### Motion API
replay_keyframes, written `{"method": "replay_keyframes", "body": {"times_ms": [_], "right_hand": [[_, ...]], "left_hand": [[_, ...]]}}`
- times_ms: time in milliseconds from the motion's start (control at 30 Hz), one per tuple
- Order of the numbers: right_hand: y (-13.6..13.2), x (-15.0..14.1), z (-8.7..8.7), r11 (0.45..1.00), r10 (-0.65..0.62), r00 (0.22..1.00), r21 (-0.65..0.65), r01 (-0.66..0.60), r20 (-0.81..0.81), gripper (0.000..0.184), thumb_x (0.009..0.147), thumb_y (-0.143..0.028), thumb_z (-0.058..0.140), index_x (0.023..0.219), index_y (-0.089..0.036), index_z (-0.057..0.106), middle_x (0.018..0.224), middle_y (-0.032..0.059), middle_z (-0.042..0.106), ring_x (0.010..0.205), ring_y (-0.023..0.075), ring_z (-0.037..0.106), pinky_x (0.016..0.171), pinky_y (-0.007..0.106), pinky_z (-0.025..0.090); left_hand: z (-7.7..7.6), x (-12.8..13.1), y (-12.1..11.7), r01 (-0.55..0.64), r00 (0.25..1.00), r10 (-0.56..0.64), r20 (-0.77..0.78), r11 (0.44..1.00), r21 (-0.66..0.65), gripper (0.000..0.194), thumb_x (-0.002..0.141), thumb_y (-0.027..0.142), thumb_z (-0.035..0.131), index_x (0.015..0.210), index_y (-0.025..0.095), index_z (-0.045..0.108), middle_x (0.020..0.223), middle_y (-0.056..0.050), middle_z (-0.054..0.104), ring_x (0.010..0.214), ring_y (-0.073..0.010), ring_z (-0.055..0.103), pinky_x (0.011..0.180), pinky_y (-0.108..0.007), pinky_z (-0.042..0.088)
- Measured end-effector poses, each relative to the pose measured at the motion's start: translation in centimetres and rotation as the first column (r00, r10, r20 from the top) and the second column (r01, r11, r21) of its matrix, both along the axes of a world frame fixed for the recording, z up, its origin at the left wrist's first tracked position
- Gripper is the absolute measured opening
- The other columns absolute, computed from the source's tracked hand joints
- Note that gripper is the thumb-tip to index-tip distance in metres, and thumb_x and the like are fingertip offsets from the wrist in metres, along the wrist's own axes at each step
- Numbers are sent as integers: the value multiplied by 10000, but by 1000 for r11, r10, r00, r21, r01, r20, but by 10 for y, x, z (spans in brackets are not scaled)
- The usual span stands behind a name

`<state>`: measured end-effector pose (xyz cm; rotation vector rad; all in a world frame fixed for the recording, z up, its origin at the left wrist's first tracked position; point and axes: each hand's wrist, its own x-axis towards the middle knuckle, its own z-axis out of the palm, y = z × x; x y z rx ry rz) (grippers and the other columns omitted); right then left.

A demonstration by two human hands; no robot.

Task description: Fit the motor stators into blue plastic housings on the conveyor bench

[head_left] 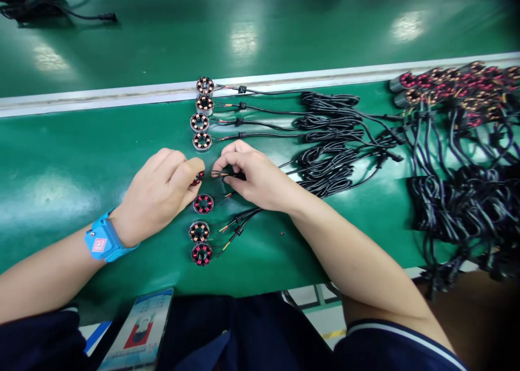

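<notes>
My left hand, with a blue wrist strap, is closed around a small motor stator with red windings; its fingers hide most of it. Close by on the right, my right hand pinches the end of a black cable where thin coloured wires come out. Above the hands, several copper-wound stators stand in a column, each beside its own cable. Below lie a red-wound stator, a copper one and another red one.
Bundled black cables lie right of the column. Farther right are a pile of stators and a heap of cables. A white strip crosses the green bench. Another cable bundle lies at the far left.
</notes>
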<state>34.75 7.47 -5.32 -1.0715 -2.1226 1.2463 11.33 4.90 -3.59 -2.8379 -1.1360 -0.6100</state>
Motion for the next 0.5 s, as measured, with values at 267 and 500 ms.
{"method": "replay_keyframes", "body": {"times_ms": [267, 500], "right_hand": [[7, 4, -1, 975, 29, 987, -213, -63, -156, 130, 825, -203, 720, 916, -171, 633, 816, -19, 560, 696, 121, 419, 652, 262, 366], [4, -4, 1, 920, -74, 949, -389, -54, -307, 48, 908, -198, 602, 875, -163, 603, 789, 4, 676, 743, 128, 614, 698, 249, 441]], "left_hand": [[-10, -3, 5, 9, 989, 16, 150, 987, -160, 301, 909, 230, 683, 1135, 186, 489, 975, -58, 641, 855, -222, 616, 741, -369, 524], [-16, -6, 6, 50, 980, -1, 199, 969, -243, 313, 898, 249, 683, 1144, 197, 496, 1019, -50, 652, 890, -204, 657, 760, -340, 550]]}}
